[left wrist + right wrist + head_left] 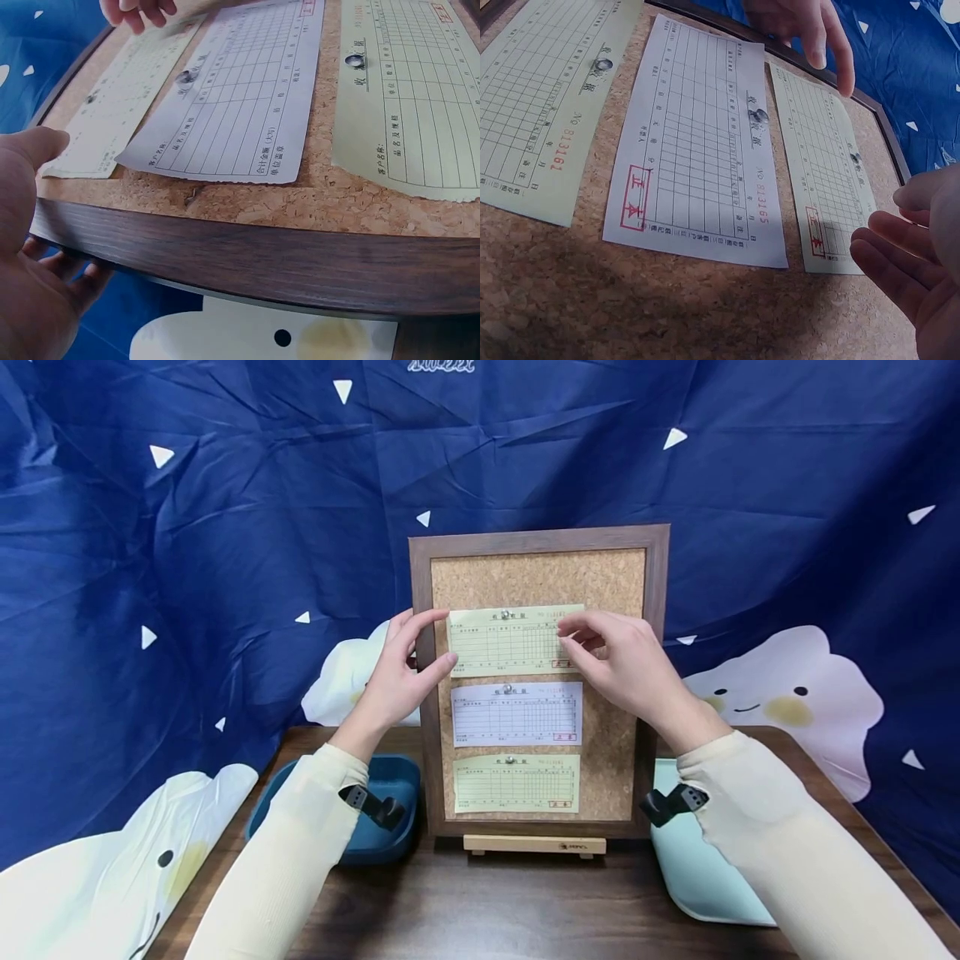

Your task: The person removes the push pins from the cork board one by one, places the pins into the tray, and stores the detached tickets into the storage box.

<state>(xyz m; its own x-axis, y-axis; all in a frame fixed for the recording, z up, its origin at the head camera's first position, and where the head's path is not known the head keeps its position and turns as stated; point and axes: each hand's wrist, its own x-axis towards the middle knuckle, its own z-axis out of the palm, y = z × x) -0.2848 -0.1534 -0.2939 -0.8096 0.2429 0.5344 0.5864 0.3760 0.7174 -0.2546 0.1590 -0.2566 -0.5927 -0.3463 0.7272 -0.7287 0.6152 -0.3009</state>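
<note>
Between the spread left hand (393, 677) and loosely bent right hand (630, 668), both seemingly empty, hangs the pinned top slip (513, 646). Straightening seems the step; the next move calls for a light touch.

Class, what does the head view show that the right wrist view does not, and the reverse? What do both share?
Only the head view shows the table, blue bin and mint tray.

Only the right wrist view shows readable red numbers, such as 813165 on the white slip.

Both show the left hand, the right hand and three pinned slips on the corkboard.
</note>
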